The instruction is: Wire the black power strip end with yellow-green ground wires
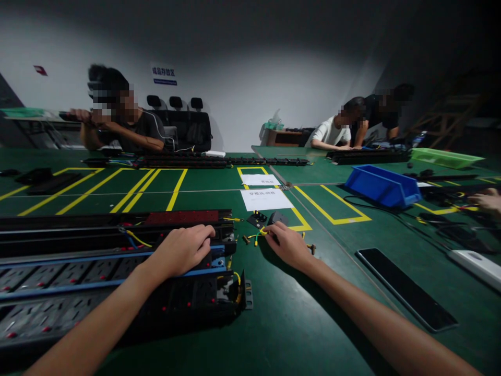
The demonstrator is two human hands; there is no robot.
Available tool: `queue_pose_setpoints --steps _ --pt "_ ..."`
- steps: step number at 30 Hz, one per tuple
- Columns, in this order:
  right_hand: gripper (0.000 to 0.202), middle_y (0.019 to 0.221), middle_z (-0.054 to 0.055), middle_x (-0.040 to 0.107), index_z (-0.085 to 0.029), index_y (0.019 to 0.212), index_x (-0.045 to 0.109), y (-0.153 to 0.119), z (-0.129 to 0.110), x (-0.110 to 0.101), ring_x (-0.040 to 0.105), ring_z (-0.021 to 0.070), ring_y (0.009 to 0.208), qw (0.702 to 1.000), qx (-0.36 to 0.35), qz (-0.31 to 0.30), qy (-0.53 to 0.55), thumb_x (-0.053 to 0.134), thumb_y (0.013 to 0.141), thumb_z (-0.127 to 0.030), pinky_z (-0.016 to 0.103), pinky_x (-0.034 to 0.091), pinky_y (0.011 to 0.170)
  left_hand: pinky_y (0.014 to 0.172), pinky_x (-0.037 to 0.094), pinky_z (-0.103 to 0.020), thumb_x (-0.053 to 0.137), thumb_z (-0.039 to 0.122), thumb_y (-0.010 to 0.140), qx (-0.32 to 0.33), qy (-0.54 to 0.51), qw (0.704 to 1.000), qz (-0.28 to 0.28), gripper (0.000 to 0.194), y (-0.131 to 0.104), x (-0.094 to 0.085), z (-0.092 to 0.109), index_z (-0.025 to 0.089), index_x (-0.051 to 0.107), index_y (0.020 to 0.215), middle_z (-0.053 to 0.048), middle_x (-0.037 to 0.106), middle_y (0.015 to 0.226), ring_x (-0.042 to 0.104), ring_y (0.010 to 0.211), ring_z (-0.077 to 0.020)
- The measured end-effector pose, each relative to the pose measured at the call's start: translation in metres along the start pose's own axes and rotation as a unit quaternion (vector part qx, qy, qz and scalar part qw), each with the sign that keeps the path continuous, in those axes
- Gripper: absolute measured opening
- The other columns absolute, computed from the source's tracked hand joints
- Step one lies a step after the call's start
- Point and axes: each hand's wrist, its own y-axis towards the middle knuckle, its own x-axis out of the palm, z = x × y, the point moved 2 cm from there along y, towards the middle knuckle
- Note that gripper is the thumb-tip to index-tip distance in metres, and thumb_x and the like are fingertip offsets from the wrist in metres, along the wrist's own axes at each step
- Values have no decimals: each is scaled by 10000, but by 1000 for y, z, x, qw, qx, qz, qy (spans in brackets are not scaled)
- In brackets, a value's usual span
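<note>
My left hand (183,249) lies over the ends of the long power strips at the left, its fingers loosely bent and slightly apart. Under and in front of it is a blue-edged power strip (117,269) with a row of sockets and small red parts. Nearest to me lies a black power strip (183,300) with a metal end bracket and a yellow wire. My right hand (287,244) reaches to the table beyond the strip ends, its fingertips pinched at a short yellow-green wire (256,236). Beside those fingers are a dark end plate (257,219) and a grey block (278,218).
A phone (405,287) lies right of my right forearm. A blue bin (382,186), black cables, a white socket strip (477,266) and another person's hand (487,201) are farther right. White paper sheets (266,199) lie ahead. Several people work across the table.
</note>
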Motion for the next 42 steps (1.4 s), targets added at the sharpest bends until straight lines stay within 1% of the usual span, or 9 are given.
queue_pose_setpoints --steps 6,14,18,21,26,29,31,36,42 --pt "267 1055 75 638 -224 1197 649 0 -1 -1 642 210 881 1000 -22 14 8 441 1036 -276 286 433 677 774 520 -380 372 283 977 -1 1 1000 2 267 0 1 -1 243 595 1119 -49 712 1084 703 941 -261" --pt "217 1049 78 590 -209 1052 622 -2 -6 -5 602 189 838 996 -68 32 55 409 1015 -188 287 426 687 767 524 -377 372 293 974 -5 5 1000 5 269 0 3 -2 251 592 1123 -42 716 1085 706 941 -261" --pt "157 915 49 580 -205 902 607 -5 -12 -10 573 179 778 989 -131 4 70 467 936 -144 283 392 669 769 523 -378 367 298 977 -4 9 1000 2 268 0 2 -2 250 587 1122 -41 713 1093 704 951 -264" --pt "126 846 37 569 -200 858 599 -5 -13 -13 551 170 722 988 -130 15 84 494 890 -137 284 376 647 777 522 -378 367 292 976 -1 8 1000 4 267 0 2 -2 244 590 1114 -44 711 1081 703 948 -259" --pt "143 941 71 632 -202 1016 646 3 -28 -16 577 225 886 987 -110 71 98 553 911 -231 332 433 761 783 524 -390 369 291 975 0 8 1000 7 265 0 4 -3 246 590 1115 -43 708 1076 701 948 -262" --pt "342 1129 98 646 -205 1253 611 6 -42 -13 554 251 1027 982 -140 47 114 577 916 -255 390 443 892 787 525 -395 371 295 973 -1 6 1000 7 264 1 4 -2 250 590 1114 -38 708 1081 702 949 -264" --pt "395 1193 93 648 -222 1306 598 7 -48 -9 538 262 1082 983 -150 20 99 586 911 -233 417 425 927 785 525 -393 371 296 972 -2 5 1000 8 268 1 4 -2 249 594 1113 -41 709 1079 703 946 -263" --pt "208 1027 66 682 -226 1084 690 7 -46 -1 556 237 978 988 -136 -1 73 576 921 -164 379 411 834 779 527 -388 375 291 967 1 2 1000 9 274 1 3 -1 242 602 1111 -50 711 1076 704 943 -261" --pt "72 942 49 634 -199 970 623 7 -44 -2 542 208 899 985 -143 -8 93 600 912 -164 339 409 784 787 527 -409 364 303 973 3 3 1000 9 279 1 4 -3 245 598 1114 -49 710 1075 702 959 -273"
